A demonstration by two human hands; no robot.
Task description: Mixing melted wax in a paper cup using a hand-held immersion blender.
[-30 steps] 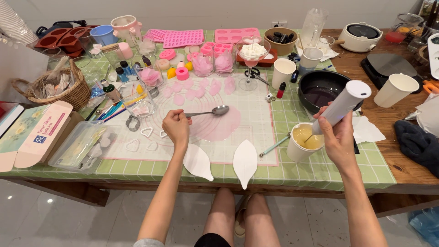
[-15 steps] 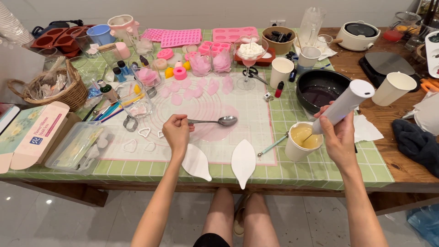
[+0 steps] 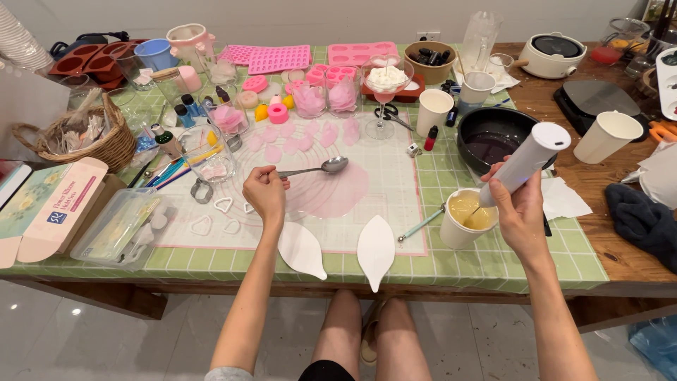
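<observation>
The left hand [image 3: 264, 192] has its fingers clamped on the handle of a metal spoon [image 3: 321, 168]. The spoon is held level, bowl pointing right, above a round pink sheet [image 3: 331, 192] that lies flat on the gridded mat [image 3: 395, 169]. Whether the bowl carries anything cannot be told.

The right hand [image 3: 520, 212] has its fingers closed around a white handheld frother [image 3: 525, 162]. The frother is tilted, its thick end up and to the right, its thin shaft running down into a paper cup [image 3: 463, 219] of yellow liquid. The tilt appears to suit reaching the cup's contents from the side while the cup stands free on the tabletop [image 3: 493, 264].

A thin stick [image 3: 422, 224] lies just left of the cup. Two white leaf-shaped pieces [image 3: 338, 248] lie at the near edge, partly over the rim. Small pink petals [image 3: 300, 140] are spread flat beyond the pink sheet, apart from one another. A dark bowl [image 3: 493, 134] stands behind the cup, near the right hand. A wicker basket [image 3: 84, 137] and a clear plastic tray [image 3: 123, 226] sit to the left, well apart from both hands. Heart-shaped wire cutters [image 3: 222, 206] lie just left of the left hand.
</observation>
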